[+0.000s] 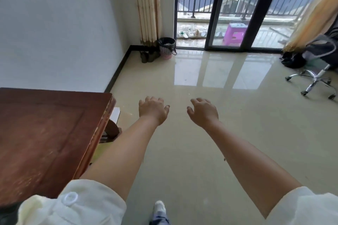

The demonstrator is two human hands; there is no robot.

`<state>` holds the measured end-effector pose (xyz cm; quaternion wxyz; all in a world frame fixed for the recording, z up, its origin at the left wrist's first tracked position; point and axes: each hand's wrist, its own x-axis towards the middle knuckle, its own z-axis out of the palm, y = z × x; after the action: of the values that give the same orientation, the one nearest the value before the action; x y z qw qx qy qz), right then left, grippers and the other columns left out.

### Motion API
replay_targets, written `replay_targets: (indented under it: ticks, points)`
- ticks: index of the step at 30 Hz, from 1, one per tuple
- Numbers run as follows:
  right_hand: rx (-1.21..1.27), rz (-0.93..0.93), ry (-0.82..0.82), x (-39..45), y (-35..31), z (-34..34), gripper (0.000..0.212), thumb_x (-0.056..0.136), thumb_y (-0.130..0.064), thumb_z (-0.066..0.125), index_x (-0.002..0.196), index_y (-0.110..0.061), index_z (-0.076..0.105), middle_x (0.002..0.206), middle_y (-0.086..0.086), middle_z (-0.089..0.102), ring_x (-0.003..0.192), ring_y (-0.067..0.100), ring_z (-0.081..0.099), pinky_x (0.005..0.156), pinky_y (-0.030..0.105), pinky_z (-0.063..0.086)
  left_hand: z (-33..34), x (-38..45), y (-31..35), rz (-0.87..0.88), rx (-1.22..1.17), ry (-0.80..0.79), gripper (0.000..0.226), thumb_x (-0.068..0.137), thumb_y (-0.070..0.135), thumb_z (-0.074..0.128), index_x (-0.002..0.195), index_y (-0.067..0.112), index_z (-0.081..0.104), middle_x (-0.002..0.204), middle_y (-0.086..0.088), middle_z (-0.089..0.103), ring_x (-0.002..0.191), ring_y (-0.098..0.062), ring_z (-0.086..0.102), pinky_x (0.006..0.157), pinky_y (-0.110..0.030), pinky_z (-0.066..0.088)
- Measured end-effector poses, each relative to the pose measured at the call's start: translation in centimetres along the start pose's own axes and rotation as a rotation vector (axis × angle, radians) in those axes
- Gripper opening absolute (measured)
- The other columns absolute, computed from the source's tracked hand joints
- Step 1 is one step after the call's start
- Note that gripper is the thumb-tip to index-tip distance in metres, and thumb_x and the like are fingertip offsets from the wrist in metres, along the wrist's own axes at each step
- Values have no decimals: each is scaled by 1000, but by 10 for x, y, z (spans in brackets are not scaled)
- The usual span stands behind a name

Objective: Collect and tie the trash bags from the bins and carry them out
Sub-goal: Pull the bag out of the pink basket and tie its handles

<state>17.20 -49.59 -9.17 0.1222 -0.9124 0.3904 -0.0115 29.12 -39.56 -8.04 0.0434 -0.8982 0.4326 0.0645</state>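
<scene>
A small pink mesh bin (166,52) lined with a black trash bag (166,41) stands in the far corner by the curtain and the glass door. White rubbish shows inside the bag. My left hand (152,109) and my right hand (204,110) are stretched out in front of me over the tiled floor, far short of the bin. Both hold nothing and their fingers hang loosely curled. White sleeves cover my upper arms at the bottom of the view.
A brown wooden table (45,133) fills the left foreground. A pair of dark shoes (148,56) sits left of the bin. An office chair (318,76) and a black bag (292,60) stand at the right. Sliding glass doors (232,9) lead to a balcony with a purple stool (235,34).
</scene>
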Motion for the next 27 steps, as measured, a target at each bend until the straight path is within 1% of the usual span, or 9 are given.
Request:
replay_targets:
  ticks: [2, 5, 9, 12, 18, 22, 27]
  points:
    - [-11, -27, 4, 52, 0, -3, 41, 95, -29, 37, 129, -8, 47, 136, 11, 49, 128, 29, 40, 102, 36, 35, -3, 51, -6, -15, 25, 0, 47, 97, 39, 28, 131, 11, 44, 134, -11, 50, 124, -27, 43, 101, -37, 33]
    - [-11, -57, 42, 154, -8, -12, 41, 95, -28, 37, 128, -7, 47, 135, 12, 50, 126, 30, 42, 100, 36, 36, -18, 147, -21, -28, 29, 30, 46, 97, 39, 28, 127, 10, 47, 131, -11, 52, 121, -27, 45, 98, -37, 35]
    - [41, -44, 82, 289, -20, -34, 39, 95, -27, 38, 124, -4, 50, 130, 14, 53, 123, 31, 44, 96, 36, 39, -50, 275, -41, -19, 39, 46, 46, 97, 39, 28, 127, 9, 47, 131, -10, 51, 121, -27, 45, 97, -37, 36]
    - [44, -42, 71, 376, -23, -47, 39, 95, -27, 38, 126, -5, 49, 131, 14, 52, 123, 31, 44, 96, 36, 40, -69, 360, -52, -28, 51, 36, 46, 97, 38, 27, 128, 10, 47, 133, -10, 51, 122, -26, 44, 98, -37, 34]
    - [35, -8, 80, 556, -5, -61, 39, 94, -27, 38, 125, -6, 49, 130, 13, 52, 123, 31, 45, 94, 36, 40, -90, 535, -60, -31, 74, 13, 46, 98, 38, 27, 128, 10, 46, 133, -11, 49, 123, -27, 43, 100, -37, 33]
    - [6, -52, 112, 691, 7, -73, 40, 95, -28, 37, 127, -6, 48, 131, 14, 51, 123, 31, 43, 94, 37, 39, -105, 664, -61, -56, 62, 40, 46, 97, 38, 28, 129, 10, 45, 134, -12, 49, 125, -28, 42, 100, -38, 34]
    - [-22, -88, 82, 853, 19, -87, 39, 94, -27, 38, 125, -5, 48, 129, 14, 52, 121, 32, 45, 92, 38, 41, -137, 820, -62, -99, 6, 40, 46, 97, 38, 29, 129, 10, 45, 133, -11, 49, 125, -28, 41, 101, -39, 33]
